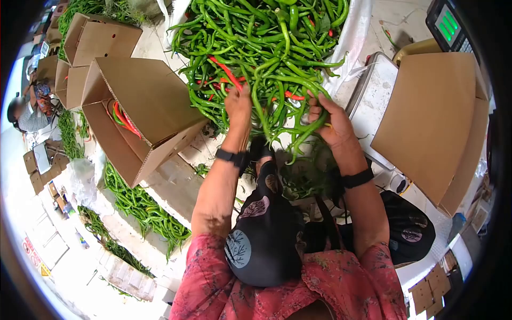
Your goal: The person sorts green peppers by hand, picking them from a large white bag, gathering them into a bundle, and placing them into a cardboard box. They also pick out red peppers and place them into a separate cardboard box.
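Observation:
A large heap of long green chili peppers [250, 37], with some red ones among them, fills the top centre, lying on white sacking [356, 32]. At the heap's near edge, my left hand [238, 108] is closed on a red chili pepper [225, 70], which points up and to the left. My right hand [332, 120] is closed around green chili peppers [305, 136] that hang down from the fingers; how many it grips is hidden. Both wrists wear dark bands.
An open cardboard box [144, 90] holding a few red peppers stands left, and another box [426, 117] sits right on a scale [373, 90] with a lit display [447, 26]. More green peppers [144, 210] lie lower left. Another person [29, 114] is at the far left.

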Available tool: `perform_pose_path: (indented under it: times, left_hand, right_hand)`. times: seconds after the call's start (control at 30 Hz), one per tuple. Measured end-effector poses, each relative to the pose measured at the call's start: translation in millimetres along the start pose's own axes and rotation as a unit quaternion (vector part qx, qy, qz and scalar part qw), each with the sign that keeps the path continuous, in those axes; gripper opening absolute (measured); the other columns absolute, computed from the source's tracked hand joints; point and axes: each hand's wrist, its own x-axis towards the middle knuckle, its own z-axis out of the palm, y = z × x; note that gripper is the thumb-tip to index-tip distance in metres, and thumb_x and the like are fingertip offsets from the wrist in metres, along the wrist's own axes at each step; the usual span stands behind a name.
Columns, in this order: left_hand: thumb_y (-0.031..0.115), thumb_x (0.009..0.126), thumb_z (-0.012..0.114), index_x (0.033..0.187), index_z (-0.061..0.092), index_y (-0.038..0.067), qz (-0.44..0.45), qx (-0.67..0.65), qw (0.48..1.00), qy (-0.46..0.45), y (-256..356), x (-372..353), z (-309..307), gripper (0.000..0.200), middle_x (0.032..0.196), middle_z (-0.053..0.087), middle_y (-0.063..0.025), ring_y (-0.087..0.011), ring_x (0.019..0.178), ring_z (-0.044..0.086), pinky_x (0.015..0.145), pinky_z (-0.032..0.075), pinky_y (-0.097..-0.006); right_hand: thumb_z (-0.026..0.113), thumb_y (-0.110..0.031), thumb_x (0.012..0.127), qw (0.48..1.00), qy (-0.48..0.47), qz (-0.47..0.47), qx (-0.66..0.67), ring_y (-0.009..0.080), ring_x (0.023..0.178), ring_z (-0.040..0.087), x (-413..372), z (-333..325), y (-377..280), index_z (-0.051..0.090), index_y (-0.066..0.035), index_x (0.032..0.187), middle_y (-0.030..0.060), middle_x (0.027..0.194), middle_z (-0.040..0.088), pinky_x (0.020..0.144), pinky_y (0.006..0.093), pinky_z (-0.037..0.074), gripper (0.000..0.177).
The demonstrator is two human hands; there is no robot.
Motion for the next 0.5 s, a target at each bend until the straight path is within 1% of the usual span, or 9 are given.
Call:
perform_pose_path:
  times: [0.03, 0.1, 0.17, 0.23, 0.3, 0.37, 0.43, 0.47, 0.5]
  left_hand:
    - [0.018, 0.094, 0.058, 0.082, 0.056, 0.008, -0.004, 0.011, 1.000, -0.016, 5, -18, -13, 0.016, 0.063, 0.053, 0.0013, -0.0075, 0.051, 0.045, 0.045, 0.030, -0.0237]
    - [0.020, 0.095, 0.054, 0.091, 0.059, 0.005, -0.089, -0.018, 0.993, -0.082, 48, -72, -32, 0.017, 0.066, 0.051, 0.0023, -0.0066, 0.056, 0.046, 0.049, 0.033, -0.0226]
    - [0.021, 0.096, 0.053, 0.102, 0.061, 0.001, -0.041, 0.039, 0.997, -0.060, 84, -117, -47, 0.022, 0.066, 0.049, 0.0024, -0.0067, 0.055, 0.043, 0.049, 0.033, -0.0221]
    - [0.020, 0.098, 0.049, 0.109, 0.059, 0.000, -0.007, 0.088, 0.995, -0.041, 129, -150, -71, 0.025, 0.063, 0.049, 0.0013, -0.0072, 0.054, 0.043, 0.050, 0.034, -0.0213]
    - [0.021, 0.099, 0.048, 0.114, 0.059, 0.001, -0.024, 0.092, 0.995, -0.016, 159, -170, -102, 0.028, 0.064, 0.049, 0.0010, -0.0069, 0.054, 0.043, 0.049, 0.033, -0.0214]
    - [0.021, 0.098, 0.049, 0.119, 0.056, 0.000, 0.014, 0.012, 1.000, 0.022, 180, -183, -135, 0.031, 0.065, 0.046, 0.0040, -0.0063, 0.054, 0.039, 0.052, 0.034, -0.0209]
    - [0.024, 0.099, 0.048, 0.126, 0.052, -0.003, 0.096, 0.073, 0.991, 0.049, 202, -171, -177, 0.038, 0.078, 0.056, -0.0026, -0.0111, 0.065, 0.051, 0.061, 0.042, -0.0240]
    - [0.025, 0.099, 0.046, 0.129, 0.049, -0.004, 0.178, 0.211, 0.952, 0.131, 210, -164, -180, 0.042, 0.092, 0.059, -0.0076, -0.0158, 0.078, 0.055, 0.072, 0.044, -0.0267]
    - [0.027, 0.100, 0.045, 0.132, 0.047, -0.005, 0.255, 0.342, 0.880, 0.208, 217, -158, -181, 0.045, 0.106, 0.062, -0.0126, -0.0205, 0.091, 0.060, 0.084, 0.047, -0.0294]
  right_hand:
    - [0.062, -0.020, 0.093, 1.000, -0.004, -0.003, -0.005, 0.0103, 0.070, 0.049, -1, -2, -2, 0.056, 0.002, 0.116, 0.0018, 0.087, 0.057, 0.062, 0.0246, 0.043, 0.032]
    - [0.061, -0.020, 0.093, 1.000, -0.014, -0.010, -0.001, 0.0092, 0.069, 0.048, -6, 1, -7, 0.056, 0.001, 0.117, 0.0012, 0.086, 0.057, 0.062, 0.0236, 0.043, 0.032]
    - [0.061, -0.020, 0.094, 0.999, 0.003, -0.030, -0.046, 0.0091, 0.070, 0.049, -11, 4, -7, 0.056, 0.000, 0.117, 0.0012, 0.087, 0.058, 0.062, 0.0237, 0.043, 0.031]
    - [0.061, -0.019, 0.094, 0.999, 0.006, -0.025, -0.042, 0.0092, 0.070, 0.050, -7, -4, -3, 0.056, 0.000, 0.117, 0.0017, 0.087, 0.058, 0.061, 0.0243, 0.044, 0.031]
    - [0.061, -0.019, 0.094, 0.999, 0.006, -0.028, -0.039, 0.0093, 0.070, 0.050, -4, -2, -2, 0.056, 0.000, 0.117, 0.0023, 0.088, 0.059, 0.061, 0.0249, 0.044, 0.031]
    - [0.061, -0.019, 0.093, 0.999, 0.000, -0.026, -0.030, 0.0101, 0.071, 0.053, -5, -1, -1, 0.056, 0.000, 0.117, 0.0036, 0.089, 0.060, 0.062, 0.0254, 0.046, 0.031]
    - [0.061, -0.019, 0.093, 0.999, 0.016, -0.029, -0.029, 0.0107, 0.072, 0.054, -10, 3, 0, 0.056, 0.000, 0.118, 0.0038, 0.089, 0.061, 0.063, 0.0255, 0.047, 0.031]
    - [0.061, -0.019, 0.093, 0.999, 0.029, -0.031, -0.029, 0.0114, 0.072, 0.055, -10, 6, 2, 0.055, 0.000, 0.119, 0.0040, 0.090, 0.061, 0.064, 0.0256, 0.047, 0.032]
    - [0.061, -0.019, 0.093, 0.999, 0.025, -0.030, -0.030, 0.0114, 0.072, 0.055, -9, 7, 4, 0.055, 0.000, 0.119, 0.0040, 0.090, 0.061, 0.064, 0.0256, 0.047, 0.032]
